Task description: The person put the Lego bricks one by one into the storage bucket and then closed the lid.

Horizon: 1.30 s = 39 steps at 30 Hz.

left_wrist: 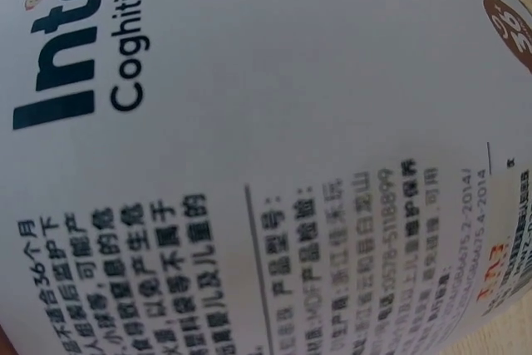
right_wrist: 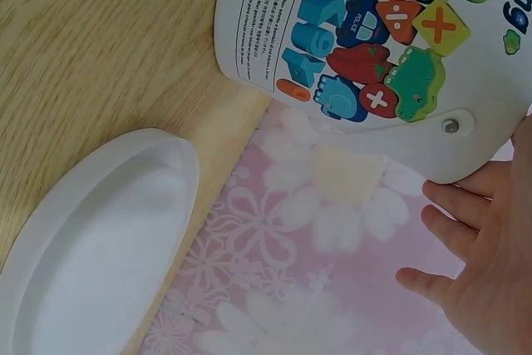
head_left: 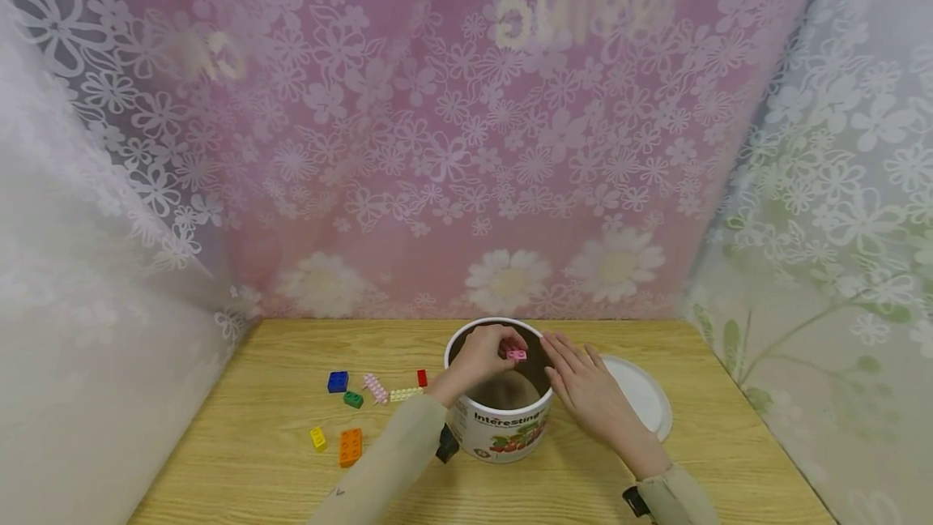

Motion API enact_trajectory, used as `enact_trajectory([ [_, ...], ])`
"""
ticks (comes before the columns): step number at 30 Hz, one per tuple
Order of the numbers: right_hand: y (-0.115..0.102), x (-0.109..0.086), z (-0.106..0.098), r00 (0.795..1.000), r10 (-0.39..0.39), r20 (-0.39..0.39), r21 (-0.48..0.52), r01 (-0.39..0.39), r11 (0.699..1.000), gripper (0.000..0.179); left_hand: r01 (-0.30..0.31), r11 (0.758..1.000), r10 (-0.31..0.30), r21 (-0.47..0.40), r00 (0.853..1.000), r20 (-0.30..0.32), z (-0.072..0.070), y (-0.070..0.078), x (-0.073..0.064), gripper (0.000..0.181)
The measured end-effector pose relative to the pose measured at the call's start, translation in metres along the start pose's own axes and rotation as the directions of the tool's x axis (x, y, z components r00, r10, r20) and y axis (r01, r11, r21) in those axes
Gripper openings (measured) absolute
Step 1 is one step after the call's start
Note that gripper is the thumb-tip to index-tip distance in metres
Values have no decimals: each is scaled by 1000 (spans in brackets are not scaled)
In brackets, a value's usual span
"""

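My left hand (head_left: 477,359) reaches over the mouth of a white printed bucket (head_left: 503,434) and pinches a small pink toy brick (head_left: 516,355) between thumb and fingers. The left wrist view is filled by the printed wall of the bucket (left_wrist: 291,106); hand and brick are out of sight there. My right hand (head_left: 586,387) lies along the bucket's right side, fingers extended, fingertips right at the rim. In the right wrist view, that hand (right_wrist: 490,263) has its straight fingers beside the upper edge of the bucket (right_wrist: 374,47).
Left of the bucket lie a blue brick (head_left: 338,382), green brick (head_left: 353,399), pink strip (head_left: 375,388), cream strip (head_left: 406,394), red brick (head_left: 422,377), yellow brick (head_left: 317,438) and orange brick (head_left: 351,447). A white lid (head_left: 645,399) rests at right. Floral curtains (head_left: 474,144) surround the wooden table (head_left: 240,444).
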State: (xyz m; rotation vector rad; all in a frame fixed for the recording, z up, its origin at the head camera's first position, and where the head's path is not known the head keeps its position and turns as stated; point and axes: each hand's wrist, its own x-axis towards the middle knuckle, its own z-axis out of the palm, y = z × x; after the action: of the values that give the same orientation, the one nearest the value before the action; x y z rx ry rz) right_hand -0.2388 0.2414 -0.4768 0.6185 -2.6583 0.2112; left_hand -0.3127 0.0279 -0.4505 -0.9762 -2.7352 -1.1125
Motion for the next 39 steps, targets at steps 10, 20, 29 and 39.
enact_trajectory([
  [10, 1, -1, 0, 1000, -3, -1, 10, 3, 1000, 53, 17, 1000, -16, 23, 999, -28, -2, -6, 3, 18],
  [20, 0, -1, -2, 1000, -2, -5, 16, 2, 1000, 53, -26, 991, 12, -132, 994, -108, -18, -4, -6, 22],
  [29, -1, -2, -1, 1000, 3, -4, 23, -3, 1000, 53, -104, 974, 60, -202, 975, -214, -29, -9, -14, 23],
  [39, -2, -2, -2, 1000, 1, -14, 23, -1, 1000, 53, -158, 951, 71, -265, 948, -311, -45, -20, -29, 25],
])
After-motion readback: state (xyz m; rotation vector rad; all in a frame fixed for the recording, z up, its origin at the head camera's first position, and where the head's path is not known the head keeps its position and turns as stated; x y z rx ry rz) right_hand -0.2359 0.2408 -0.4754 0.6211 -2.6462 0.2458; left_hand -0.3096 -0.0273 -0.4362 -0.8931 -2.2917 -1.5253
